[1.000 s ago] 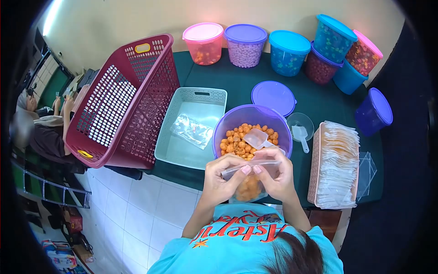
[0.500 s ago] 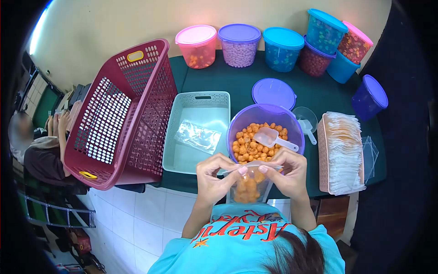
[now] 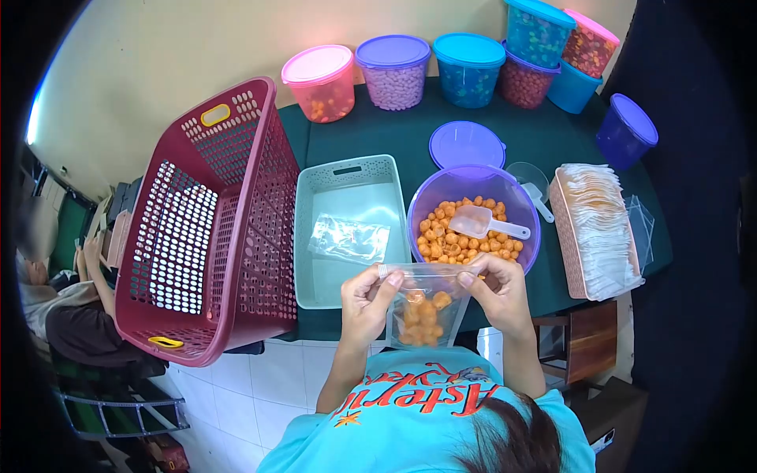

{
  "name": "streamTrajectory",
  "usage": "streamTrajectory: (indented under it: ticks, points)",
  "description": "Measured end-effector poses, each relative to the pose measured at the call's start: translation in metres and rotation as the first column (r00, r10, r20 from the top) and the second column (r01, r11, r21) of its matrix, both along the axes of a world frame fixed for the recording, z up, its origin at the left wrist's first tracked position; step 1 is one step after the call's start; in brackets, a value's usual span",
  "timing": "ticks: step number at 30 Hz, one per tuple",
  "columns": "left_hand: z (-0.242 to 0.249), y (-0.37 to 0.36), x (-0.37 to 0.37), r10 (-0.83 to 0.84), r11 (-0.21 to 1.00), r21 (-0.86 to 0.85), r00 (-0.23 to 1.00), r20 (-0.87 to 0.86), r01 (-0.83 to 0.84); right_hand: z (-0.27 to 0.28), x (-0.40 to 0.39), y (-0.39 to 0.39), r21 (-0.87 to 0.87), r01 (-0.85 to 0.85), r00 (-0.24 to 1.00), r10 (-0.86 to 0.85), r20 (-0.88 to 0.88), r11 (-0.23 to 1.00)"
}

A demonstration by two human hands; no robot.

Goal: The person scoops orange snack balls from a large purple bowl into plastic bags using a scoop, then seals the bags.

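Plastic pouch [image 3: 426, 306], clear and part-filled with orange snack balls [image 3: 420, 320], is held upright before a turquoise shirt [image 3: 394, 422]. At its 10 o'clock corner the left hand [image 3: 363, 309] has thumb and fingers clamped on the top edge; at its 2 o'clock corner the right hand [image 3: 505, 296] pinches likewise. Whether the mouth is sealed cannot be told. Just beyond, toward 1 o'clock, a purple tub [image 3: 438, 191] holds more balls, a whitish scoop [image 3: 471, 221] lying on them. Toward 11 o'clock a mint tray [image 3: 331, 284] contains a clear bag [image 3: 351, 239]; toward 2, a pink basket [image 3: 569, 252] is packed with white packets [image 3: 599, 229]. At 10 stands a maroon basket [image 3: 251, 177]. Farther off, near 12, lies a purple lid [image 3: 467, 144]; lidded containers [image 3: 394, 75] line the wall [image 3: 236, 35] from 11 to 1.
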State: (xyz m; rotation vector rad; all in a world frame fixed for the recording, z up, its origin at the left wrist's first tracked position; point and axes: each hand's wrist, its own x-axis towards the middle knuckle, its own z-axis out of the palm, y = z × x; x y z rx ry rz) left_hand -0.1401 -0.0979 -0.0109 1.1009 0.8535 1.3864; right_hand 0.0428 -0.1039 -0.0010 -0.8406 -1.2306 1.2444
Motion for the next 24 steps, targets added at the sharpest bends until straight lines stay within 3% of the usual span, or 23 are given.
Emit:
streamTrajectory:
  ticks: [1,3,5,6,7,8,10,12,13,15,16,18,19,24]
  points:
    - [0.001,0.001,-0.005,-0.003,1.0,0.003,1.0,0.002,0.003,-0.001,0.0,-0.001,-0.044,-0.032,0.999,0.031,-0.022,0.999]
    - [0.007,0.002,-0.022,-0.029,0.988,0.134,0.956,-0.291,0.071,-0.001,-0.002,-0.003,-0.079,-0.082,0.996,0.079,-0.04,0.994]
    - [0.014,0.002,-0.045,0.356,0.888,0.387,0.904,-0.236,-0.249,0.001,-0.007,-0.006,-0.082,0.035,0.997,-0.04,-0.059,0.996]
    - [0.02,0.001,-0.059,0.556,0.784,0.324,0.831,0.011,-0.53,0.0,-0.004,-0.007,-0.039,0.032,0.998,-0.034,-0.056,0.999]
    - [0.037,-0.003,-0.072,0.644,0.633,0.339,0.716,0.267,-0.696,0.0,-0.001,-0.007,-0.033,0.055,0.998,-0.055,-0.02,0.998]
    - [0.041,-0.008,-0.1,0.642,0.51,0.464,0.68,0.355,-0.724,-0.001,0.001,-0.007,-0.025,0.08,0.997,-0.08,0.015,0.996]
    - [0.075,-0.018,-0.115,0.789,0.157,0.452,0.387,0.477,-0.878,-0.005,0.005,-0.004,-0.005,0.059,0.996,-0.059,0.063,0.998]
    - [0.086,-0.017,-0.123,0.8,0.056,0.502,0.34,0.495,-0.863,-0.006,0.001,-0.002,-0.013,0.037,0.998,-0.036,0.053,0.999]
    - [0.082,-0.017,-0.129,0.8,0.041,0.5,0.328,0.502,-0.865,-0.007,-0.002,0.001,-0.024,0.03,0.998,-0.029,0.059,0.999]
    - [0.071,-0.01,-0.137,0.91,0.165,0.435,0.306,0.279,-0.885,-0.007,-0.005,0.004,-0.037,0.014,0.997,-0.011,0.072,0.999]
    - [0.069,-0.01,-0.134,0.907,0.167,0.434,0.311,0.286,-0.886,-0.008,-0.006,0.005,-0.03,0.02,0.997,-0.017,0.075,0.999]
    - [0.069,-0.01,-0.117,0.922,0.249,0.518,0.364,0.132,-0.818,-0.012,-0.005,0.005,-0.034,-0.006,0.993,0.01,0.12,0.999]
    - [0.073,-0.014,-0.11,0.885,0.367,0.525,0.463,0.057,-0.767,-0.013,-0.004,0.005,-0.014,-0.009,0.989,0.011,0.144,1.0]
    - [0.06,-0.01,-0.066,0.706,0.579,0.508,0.703,0.078,-0.638,-0.007,0.019,-0.001,0.104,0.001,0.935,-0.038,0.353,0.995]
